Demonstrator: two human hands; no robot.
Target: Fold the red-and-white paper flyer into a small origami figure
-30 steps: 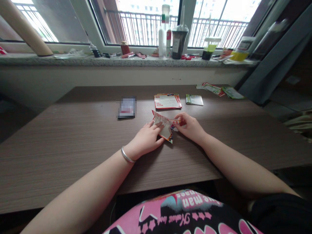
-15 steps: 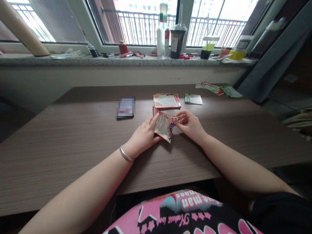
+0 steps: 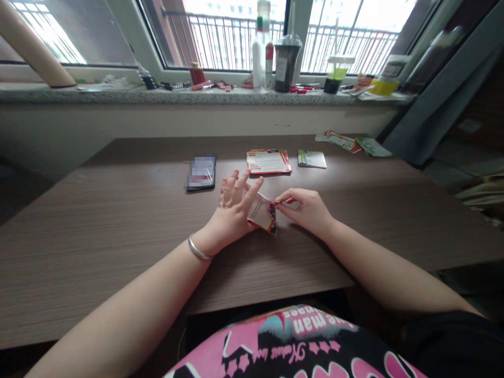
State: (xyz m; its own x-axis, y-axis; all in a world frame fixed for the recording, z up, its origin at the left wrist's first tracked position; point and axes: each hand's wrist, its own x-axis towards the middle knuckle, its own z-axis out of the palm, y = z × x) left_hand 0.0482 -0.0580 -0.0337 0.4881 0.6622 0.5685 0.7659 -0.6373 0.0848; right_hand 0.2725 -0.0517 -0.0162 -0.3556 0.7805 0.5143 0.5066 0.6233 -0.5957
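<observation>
Printed sheet: the red-and-white printed sheet [image 3: 260,210] is between the two hands, over the near-middle of the worktop [image 3: 118,220]; whether it rests fully on the surface cannot be told.
Right grip: thumb and forefinger of the right hand [image 3: 309,206] pinch the sheet at its right edge.
Left grip: the left hand [image 3: 235,209] has its fingers spread and unclenched over the sheet's left part; whether the thumb pins the edge is hidden.
Sheet condition: bent out of flat, its right side gathered at the pinch, a lower corner jutting toward the person.
Work done: judged partial; the sheet is deformed, but no settled, finished shape shows.
Work left: judged outstanding on this sheet, as it is neither flat nor set down.
Card stack: the red-bordered card stack [image 3: 269,161] lies flat just beyond the hands, untouched, slightly fanned at the right.
Small stack: the green-and-white small stack [image 3: 312,159] lies beside it, apart, untouched.
Phone: the phone [image 3: 202,172] lies left of the card stack, touched by neither hand.
</observation>
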